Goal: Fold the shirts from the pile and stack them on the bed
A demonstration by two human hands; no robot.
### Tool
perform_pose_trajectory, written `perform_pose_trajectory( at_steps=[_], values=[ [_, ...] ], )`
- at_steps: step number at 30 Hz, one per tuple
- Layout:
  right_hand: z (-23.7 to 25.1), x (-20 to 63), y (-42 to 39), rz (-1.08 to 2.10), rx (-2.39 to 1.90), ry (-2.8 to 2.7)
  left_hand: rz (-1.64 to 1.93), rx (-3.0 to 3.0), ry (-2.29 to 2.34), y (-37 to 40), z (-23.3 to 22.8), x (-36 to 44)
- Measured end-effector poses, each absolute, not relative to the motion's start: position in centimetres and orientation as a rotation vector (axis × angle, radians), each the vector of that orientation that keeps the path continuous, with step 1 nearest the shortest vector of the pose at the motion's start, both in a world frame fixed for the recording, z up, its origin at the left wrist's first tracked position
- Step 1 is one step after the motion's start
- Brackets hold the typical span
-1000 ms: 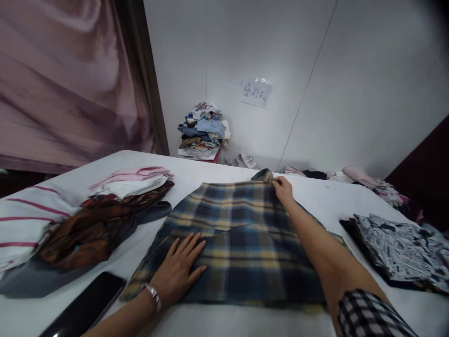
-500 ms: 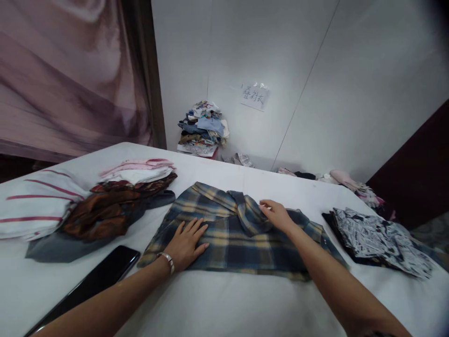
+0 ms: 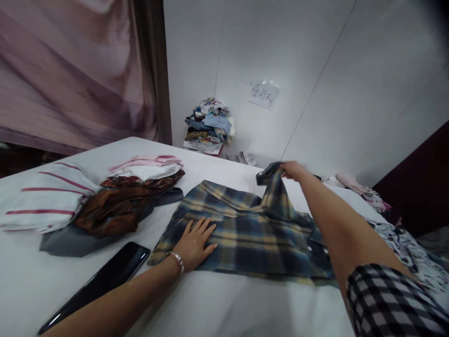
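Observation:
A blue and yellow plaid shirt (image 3: 242,234) lies partly folded on the white table (image 3: 217,309). My left hand (image 3: 194,241) lies flat on the shirt's near left part, fingers spread, a silver bracelet on the wrist. My right hand (image 3: 293,171) is shut on a piece of the shirt, a sleeve or collar end, and holds it lifted above the far side of the garment.
Folded clothes (image 3: 119,196) are piled at the left: white with red stripes, brown, pink, grey. A black phone (image 3: 100,283) lies near the front edge. A black-and-white patterned garment (image 3: 403,243) sits at the right. A clothes heap (image 3: 208,126) stands by the wall under a paper sign (image 3: 264,94).
My right hand folded the far edge toward me, then took hold of a piece of the shirt and lifted it up and away. The left hand stayed pressed on the shirt.

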State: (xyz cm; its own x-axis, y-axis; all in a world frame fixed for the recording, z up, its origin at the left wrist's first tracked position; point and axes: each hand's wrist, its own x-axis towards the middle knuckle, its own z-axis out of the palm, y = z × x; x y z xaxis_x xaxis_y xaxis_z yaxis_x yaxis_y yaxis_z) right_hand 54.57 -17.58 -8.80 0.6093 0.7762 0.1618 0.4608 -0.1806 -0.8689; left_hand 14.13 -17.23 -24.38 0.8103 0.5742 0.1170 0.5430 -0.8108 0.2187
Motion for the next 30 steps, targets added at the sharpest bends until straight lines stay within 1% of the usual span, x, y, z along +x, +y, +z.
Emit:
perform_pose_trajectory(
  at_steps=[3, 6, 9, 12, 15, 18, 23, 30],
  values=[
    [-4.5, 57.5, -15.7, 0.27, -1.616, -0.734, 0.306, 2.821, 0.866, -17.2, -24.8, 14.1],
    [-3.0, 58.4, -14.9, 0.173, -1.388, -0.584, 0.311, 2.815, 0.855, -17.1, -25.3, 13.9],
    [-3.9, 58.4, -16.0, 0.176, -1.258, -0.519, 0.261, 2.758, 0.876, -16.4, -24.7, 14.0],
    [-5.8, 58.4, -17.8, 0.288, -1.179, -0.503, 0.207, 2.68, 0.893, -14.3, -22.5, 15.3],
    [-7.3, 58.4, -19.2, 0.368, -1.176, -0.502, 0.231, 2.731, 0.935, -10.9, -19.9, 18.5],
    [-8.2, 58.5, -19.8, 0.403, -1.187, -0.484, 0.2, 2.818, 1.013, -6.8, -18.8, 22.7],
    [-8.8, 59.4, -20.3, 0.458, -1.171, -0.443, 0.125, 2.837, 1.092, -0.7, -19.9, 28.2],
    [-9.0, 60.4, -20.7, 0.513, -1.111, -0.436, -0.074, 2.868, 1.117, 3.5, -21.1, 31.0]
  ],
)
